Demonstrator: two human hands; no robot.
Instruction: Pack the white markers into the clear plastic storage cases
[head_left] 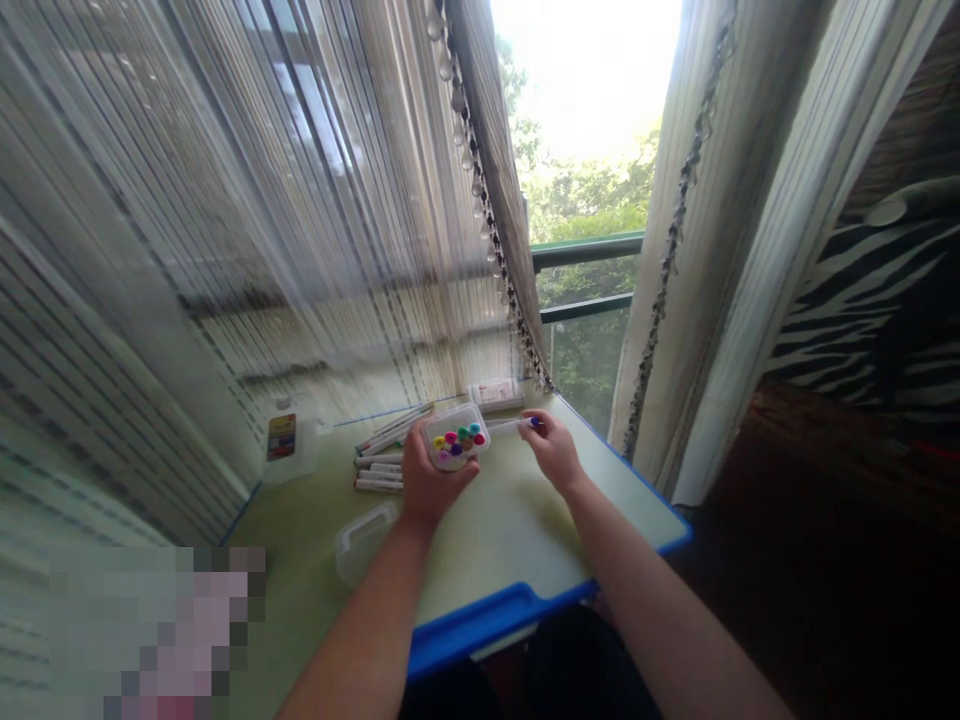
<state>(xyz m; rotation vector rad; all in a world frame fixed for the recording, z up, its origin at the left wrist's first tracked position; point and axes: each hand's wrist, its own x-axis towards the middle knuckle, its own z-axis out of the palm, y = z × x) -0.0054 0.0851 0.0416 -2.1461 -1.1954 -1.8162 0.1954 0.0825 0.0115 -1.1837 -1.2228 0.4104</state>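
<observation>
My left hand (436, 483) is wrapped round a clear plastic box (456, 418), tilted so its end faces me. Inside it several markers (456, 440) show coloured ends in yellow, pink, green, blue, red and purple. To the right of the box, my right hand (553, 447) pinches a white marker (508, 426) with a dark blue end. That marker lies nearly level, its far end close to the box. Left of my left hand, several white markers (379, 474) rest on the table (510, 540).
A clear plastic lid or container (362, 543) lies by my left forearm. At the back stand a white box (495, 394) and, on the left, a clear case with a label (282, 437). Blue edging (480, 615) borders the table; curtains (360, 250) hang behind. A pixelated area covers the lower left.
</observation>
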